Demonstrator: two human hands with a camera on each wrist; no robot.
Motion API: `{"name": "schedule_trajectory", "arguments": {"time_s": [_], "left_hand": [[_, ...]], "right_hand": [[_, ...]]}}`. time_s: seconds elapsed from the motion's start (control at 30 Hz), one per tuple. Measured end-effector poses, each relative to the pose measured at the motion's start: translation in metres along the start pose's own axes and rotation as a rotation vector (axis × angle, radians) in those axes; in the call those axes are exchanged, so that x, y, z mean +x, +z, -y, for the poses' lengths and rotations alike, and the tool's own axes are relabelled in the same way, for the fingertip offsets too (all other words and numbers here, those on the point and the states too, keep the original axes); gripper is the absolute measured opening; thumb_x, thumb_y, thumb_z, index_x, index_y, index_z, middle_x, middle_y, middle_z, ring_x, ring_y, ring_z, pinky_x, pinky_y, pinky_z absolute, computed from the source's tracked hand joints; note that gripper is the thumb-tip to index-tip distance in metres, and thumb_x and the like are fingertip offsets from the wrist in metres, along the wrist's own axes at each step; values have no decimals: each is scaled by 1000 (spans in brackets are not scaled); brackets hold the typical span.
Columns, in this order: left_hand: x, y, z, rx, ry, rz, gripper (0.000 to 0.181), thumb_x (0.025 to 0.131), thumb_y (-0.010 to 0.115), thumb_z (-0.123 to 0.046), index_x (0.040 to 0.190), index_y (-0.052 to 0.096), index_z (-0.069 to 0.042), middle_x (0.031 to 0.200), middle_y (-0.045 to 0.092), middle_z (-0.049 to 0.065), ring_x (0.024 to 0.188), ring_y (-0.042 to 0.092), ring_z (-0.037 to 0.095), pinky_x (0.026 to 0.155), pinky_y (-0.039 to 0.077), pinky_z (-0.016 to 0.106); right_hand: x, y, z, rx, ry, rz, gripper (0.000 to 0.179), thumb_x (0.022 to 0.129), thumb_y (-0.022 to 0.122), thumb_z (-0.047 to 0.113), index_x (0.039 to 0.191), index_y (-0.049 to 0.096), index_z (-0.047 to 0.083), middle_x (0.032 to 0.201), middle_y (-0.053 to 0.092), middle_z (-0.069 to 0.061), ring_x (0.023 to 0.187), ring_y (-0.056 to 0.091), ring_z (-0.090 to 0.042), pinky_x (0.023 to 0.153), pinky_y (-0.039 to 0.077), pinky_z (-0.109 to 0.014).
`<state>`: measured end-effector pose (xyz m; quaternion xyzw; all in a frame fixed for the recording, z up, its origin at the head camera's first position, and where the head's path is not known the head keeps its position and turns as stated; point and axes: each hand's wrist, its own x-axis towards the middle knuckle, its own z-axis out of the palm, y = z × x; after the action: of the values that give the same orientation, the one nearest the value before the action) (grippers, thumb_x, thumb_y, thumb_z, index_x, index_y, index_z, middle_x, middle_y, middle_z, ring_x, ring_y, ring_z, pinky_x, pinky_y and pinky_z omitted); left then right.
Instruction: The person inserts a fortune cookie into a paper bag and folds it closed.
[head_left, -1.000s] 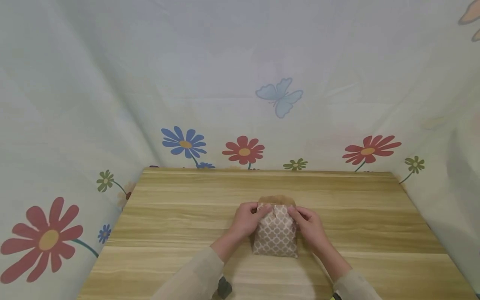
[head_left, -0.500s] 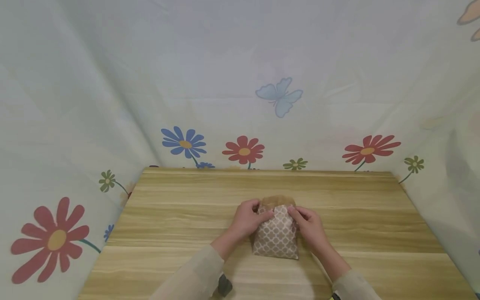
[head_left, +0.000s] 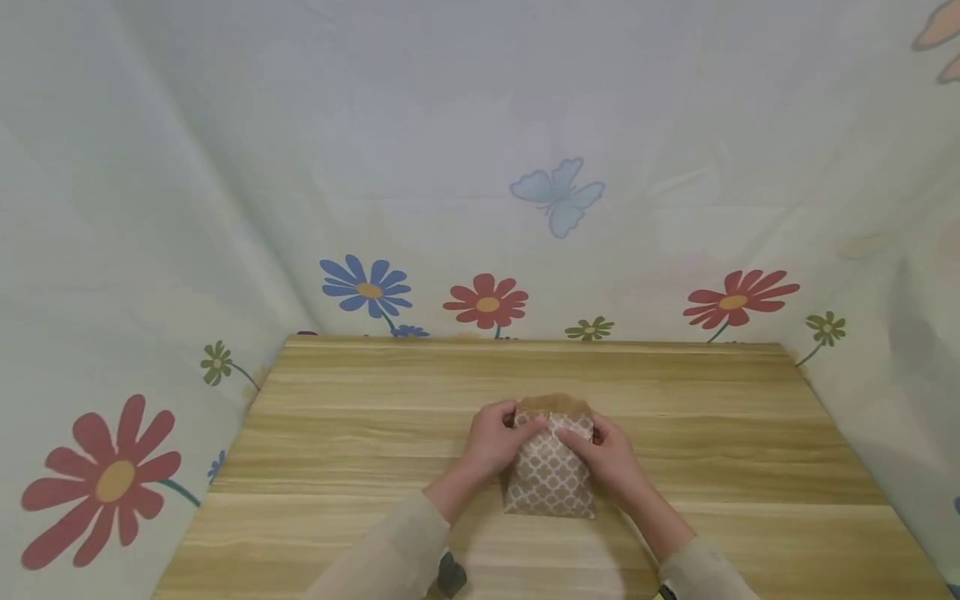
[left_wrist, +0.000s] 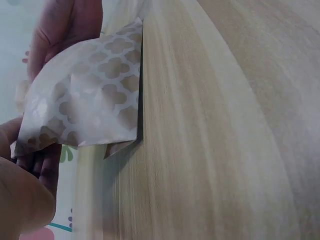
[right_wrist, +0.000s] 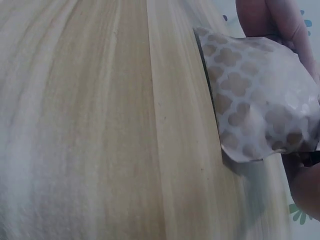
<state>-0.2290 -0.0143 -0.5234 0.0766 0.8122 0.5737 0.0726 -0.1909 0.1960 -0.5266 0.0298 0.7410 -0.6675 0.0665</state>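
A small paper bag [head_left: 551, 485] with a white-and-tan quatrefoil pattern stands near the middle of the table, its plain brown inner side [head_left: 557, 404] showing along the far top edge. My left hand [head_left: 493, 439] grips its left side near the mouth, thumb on the patterned front and fingers behind. On the other side my right hand [head_left: 617, 458] holds it the same way, its thumb laid farther in across the front. Both wrist views show the bag's front [left_wrist: 100, 95] bulging, with its bottom edge on the wood. Whatever the bag contains is hidden.
The wood-grain table [head_left: 360, 417] reaches back to a pale cloth backdrop [head_left: 420, 150] printed with flowers and a butterfly. A dark object [head_left: 451, 573] shows beside the left sleeve [head_left: 390, 550]. Cloth also hangs along both table sides.
My right thumb has slid inward and slightly down over the bag's front. The left thumb shifted a little on the top edge. The bag stays in place.
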Motion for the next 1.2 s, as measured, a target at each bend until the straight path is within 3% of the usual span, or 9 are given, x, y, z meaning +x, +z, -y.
{"name": "schedule_trajectory", "arguments": {"time_s": [0.1,0.27,0.43,0.53,0.63,0.77,0.9,1.07,1.2], "left_hand": [[0,0,1,-41,-18,-4,32,97,80,-41,88,73,-11,73,59,-4,66,52,11,58,44,26],[-1,-2,3,-60,-49,-34,37,97,79,-44,83,69,-12,72,58,-4,66,52,11,58,44,25],[-1,-5,8,-78,-54,-53,42,95,80,-47,77,63,-13,72,57,-4,68,51,11,59,43,24],[0,-9,14,-87,-20,-17,45,96,81,-43,76,60,-8,71,54,-4,66,49,11,59,42,24],[1,-13,18,-110,12,70,34,97,82,-34,83,67,-6,74,61,-6,69,55,9,61,47,23],[2,-18,18,-60,31,162,30,96,83,-28,84,65,-8,74,58,-7,69,53,9,61,46,24],[3,-21,17,20,36,176,38,95,84,-30,78,56,-12,69,47,-4,65,43,12,58,38,25],[4,-23,17,-7,24,193,37,94,85,-24,78,55,-12,67,45,-4,65,42,13,58,36,25],[5,-23,17,-25,18,219,32,93,86,-22,82,58,-12,71,46,-3,68,44,13,58,37,25]], "right_hand": [[0,1,0,3,-2,-22,39,101,76,21,131,67,-2,107,74,-12,90,71,-20,78,61,-29],[0,2,-2,-32,-15,-81,26,100,77,19,105,66,-4,92,69,-6,81,63,-15,70,55,-24],[1,3,-4,-36,-4,-115,26,98,79,19,112,73,-2,94,74,-6,82,67,-15,71,57,-24],[1,2,-6,-36,-9,-102,28,98,80,19,114,73,-3,94,75,-7,83,67,-16,72,57,-24],[0,0,-7,-35,-28,-89,25,98,79,16,111,73,-4,93,74,-8,81,67,-16,71,57,-25],[0,-4,-9,-43,-52,-81,20,98,78,11,109,73,-5,92,75,-11,79,68,-15,70,57,-24],[-1,-6,-11,-47,-66,-69,17,97,78,9,102,72,-6,90,75,-10,78,67,-14,69,57,-24],[-2,-9,-12,-57,-65,-61,20,96,79,9,87,66,-3,79,67,-3,71,60,-12,62,51,-23],[-3,-13,-11,-89,-91,-30,22,97,79,10,87,65,-4,77,64,-2,70,57,-11,62,48,-22]]}}
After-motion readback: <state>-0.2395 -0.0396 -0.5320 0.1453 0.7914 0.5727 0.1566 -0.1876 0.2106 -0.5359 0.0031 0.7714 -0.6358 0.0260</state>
